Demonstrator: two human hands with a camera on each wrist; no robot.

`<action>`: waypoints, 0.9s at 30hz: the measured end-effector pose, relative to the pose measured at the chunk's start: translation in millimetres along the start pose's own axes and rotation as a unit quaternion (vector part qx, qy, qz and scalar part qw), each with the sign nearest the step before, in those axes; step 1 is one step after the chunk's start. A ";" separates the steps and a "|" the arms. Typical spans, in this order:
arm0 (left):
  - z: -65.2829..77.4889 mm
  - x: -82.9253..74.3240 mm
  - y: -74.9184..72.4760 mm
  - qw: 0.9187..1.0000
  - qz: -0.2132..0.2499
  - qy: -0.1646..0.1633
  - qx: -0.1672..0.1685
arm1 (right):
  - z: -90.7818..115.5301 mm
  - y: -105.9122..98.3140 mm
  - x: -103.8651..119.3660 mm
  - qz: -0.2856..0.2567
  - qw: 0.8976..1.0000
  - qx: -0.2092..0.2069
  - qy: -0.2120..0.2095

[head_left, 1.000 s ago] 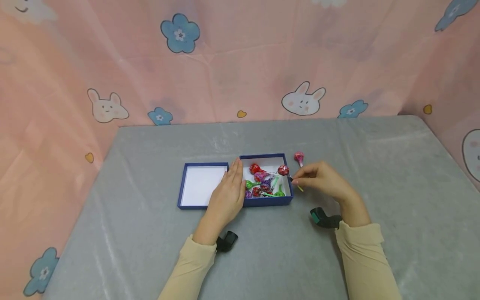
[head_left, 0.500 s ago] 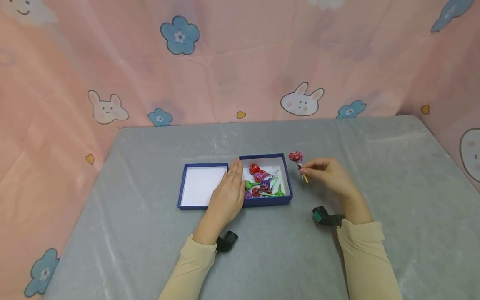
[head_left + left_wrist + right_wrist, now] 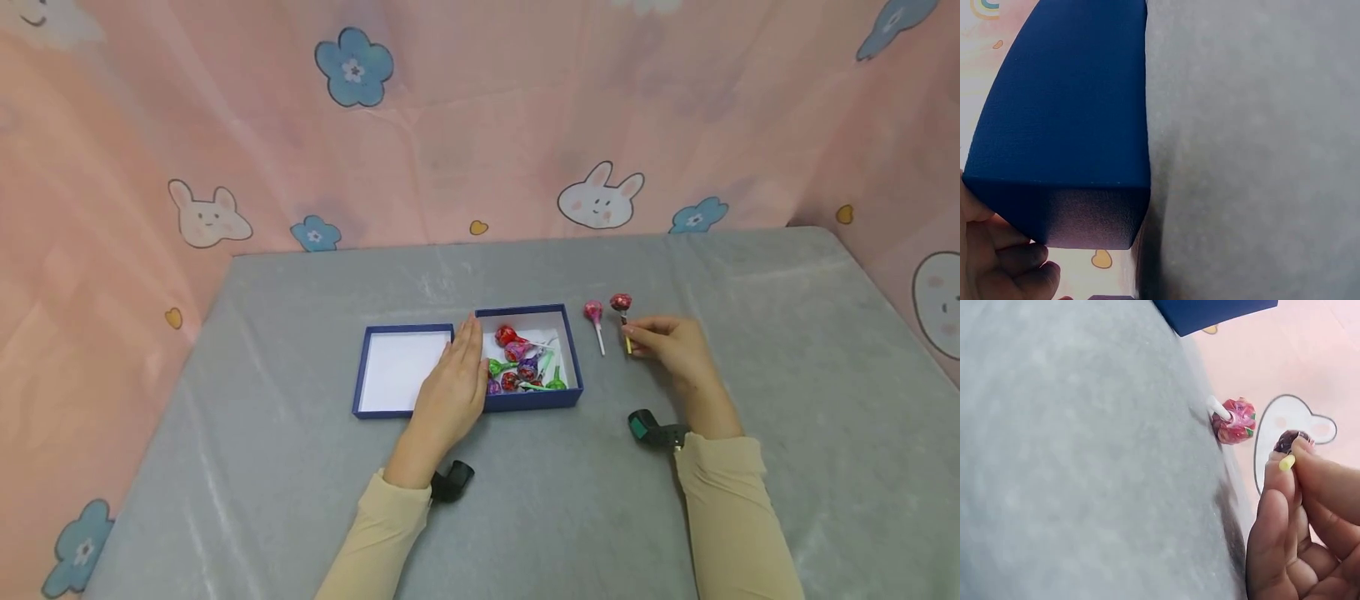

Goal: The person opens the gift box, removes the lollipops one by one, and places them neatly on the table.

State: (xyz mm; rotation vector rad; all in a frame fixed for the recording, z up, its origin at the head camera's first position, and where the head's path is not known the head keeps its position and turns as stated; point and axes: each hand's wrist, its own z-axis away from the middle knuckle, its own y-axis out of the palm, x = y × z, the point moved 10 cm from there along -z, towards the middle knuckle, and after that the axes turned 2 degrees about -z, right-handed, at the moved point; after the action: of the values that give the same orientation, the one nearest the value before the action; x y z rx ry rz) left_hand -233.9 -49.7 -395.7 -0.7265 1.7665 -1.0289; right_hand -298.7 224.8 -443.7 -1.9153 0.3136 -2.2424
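Between thumb and fingertips, my right hand (image 3: pixel 672 350) pinches the stick of a red-wrapped lollipop (image 3: pixel 620 302); its yellow stick end (image 3: pixel 1287 462) pokes out in the right wrist view. Just left of it lies a pink lollipop (image 3: pixel 593 311) with a white stick on the cloth. My left hand (image 3: pixel 452 379) lies with fingers straight and together against the left side of a blue box (image 3: pixel 534 402), hiding part of it. Several wrapped lollipops (image 3: pixel 517 352), red, pink, purple and green, lie jumbled in the box. The left wrist view shows the box's blue outer wall (image 3: pixel 1072 106) close up.
To the left of the box stands a shallow blue tray or lid (image 3: pixel 361 375) with a white inside, partly behind the left hand. A grey cloth (image 3: pixel 555 508) covers the table. Pink printed curtain (image 3: pixel 442 150) hangs along the back and sides.
My right hand has carried the red lollipop from the box's right edge rightward, past the pink lollipop, and it now stands beside it. The left hand has stayed in place.
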 end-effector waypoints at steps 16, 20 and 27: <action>-0.9 -0.8 6.6 1.000 -0.001 0.003 0.009 | -13.5 -2.2 -8.5 0.081 0.996 0.017 0.032; -1.7 -2.7 4.5 1.000 -0.006 0.005 0.009 | -11.2 -4.6 -12.1 0.067 0.997 -0.005 0.035; -0.3 -0.3 -1.0 1.000 -0.007 -0.001 0.003 | -9.5 0.7 -3.8 0.077 0.997 -0.012 0.010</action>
State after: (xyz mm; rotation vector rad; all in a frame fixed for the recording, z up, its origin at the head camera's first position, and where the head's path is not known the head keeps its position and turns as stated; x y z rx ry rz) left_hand -234.0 -49.9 -394.6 -0.7373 1.7577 -1.0410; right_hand -307.6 225.6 -448.9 -1.8135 0.4756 -2.1692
